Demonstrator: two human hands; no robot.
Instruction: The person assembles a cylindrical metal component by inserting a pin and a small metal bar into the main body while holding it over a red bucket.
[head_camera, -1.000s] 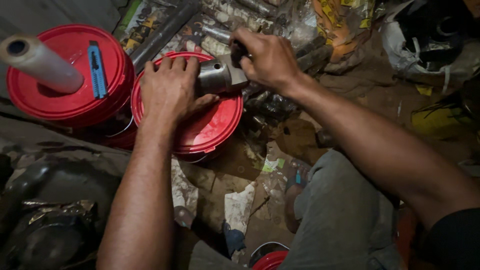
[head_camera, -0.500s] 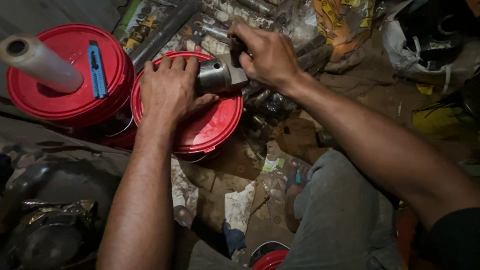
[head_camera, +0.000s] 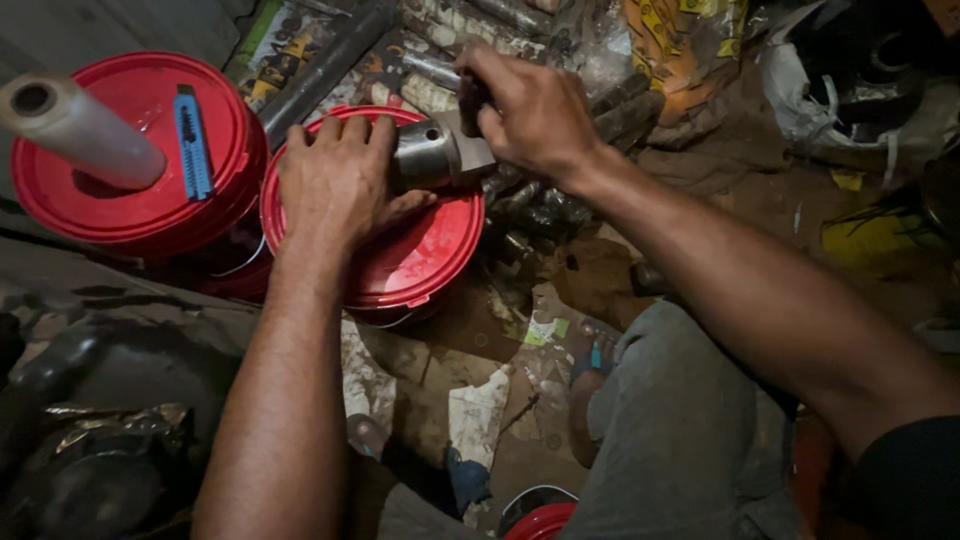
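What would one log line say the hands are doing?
left hand: flat on red bucket lid | right hand: gripping metal cylinder | beside: blue utility knife

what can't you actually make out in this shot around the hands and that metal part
Head view only:
- Far end of the metal cylinder: covered by the right hand.
- What the right hand's fingers grip: hidden inside the fist.
- The cylinder's underside on the red bucket lid: blocked by the left hand.
- The dark bundle at bottom left: too dim to identify.
- A second red lid: cut off by the bottom edge.

Cutter (head_camera: 193, 141), roll (head_camera: 80, 130) on left bucket lid (head_camera: 130, 215).
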